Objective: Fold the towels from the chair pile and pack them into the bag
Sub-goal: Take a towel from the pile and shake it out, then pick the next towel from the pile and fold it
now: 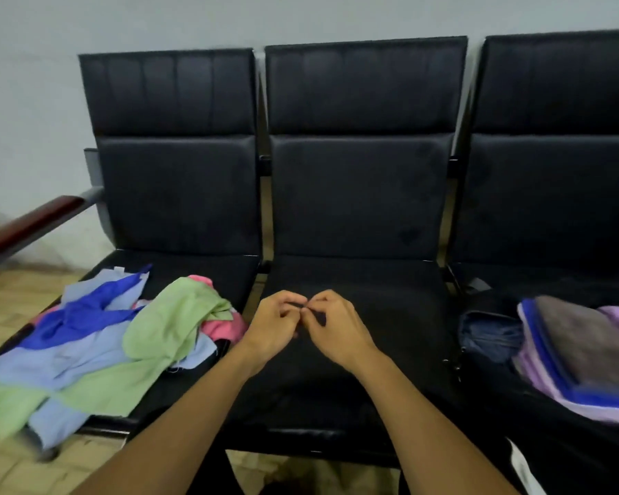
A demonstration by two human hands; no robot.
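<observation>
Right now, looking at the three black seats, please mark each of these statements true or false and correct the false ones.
1. The loose pile of towels lies on the left seat. True.
2. The left hand grips the green towel. False: both hands meet over the middle seat, away from the pile, and hold no towel.
3. A stack of folded towels is on the right side. True.
4. A folded towel lies on the middle seat. False: no towel lies there.
5. The right hand reaches into the dark bag. False: it is beside the left hand, their fingertips touching.
</observation>
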